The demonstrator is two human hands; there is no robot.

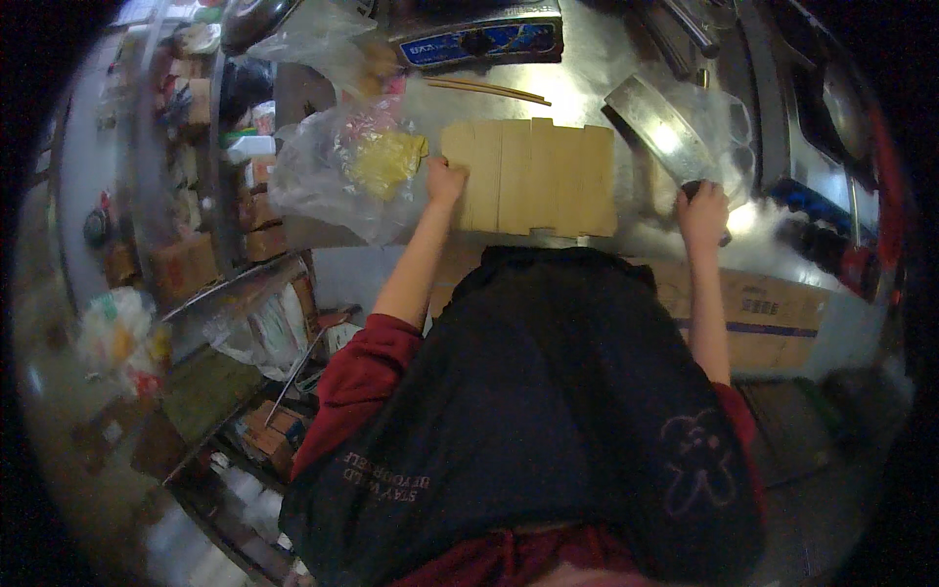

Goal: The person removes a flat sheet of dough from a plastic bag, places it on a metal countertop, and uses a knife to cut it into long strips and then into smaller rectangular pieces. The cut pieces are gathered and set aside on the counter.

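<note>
A creased, flattened piece of cardboard [543, 180] lies on the metal table [579, 81] before me. My left hand [446, 182] grips its left edge, thumb on top. Off to the right, my right hand [704, 213] is closed around the dark handle of a cleaver [656, 132]. The broad blade points away and to the left, apart from the cardboard. Just left of my left hand is a clear plastic bag [315, 176] with a yellow item [389, 161] in or under it; which one I cannot tell.
A pair of chopsticks [488, 88] lies beyond the cardboard, near a metal unit with a blue panel [477, 45] bearing writing. Clear plastic [733, 121] sits by the cleaver. Shelves with boxes [187, 271] stand at left; a large carton [770, 315] is below the table's front edge.
</note>
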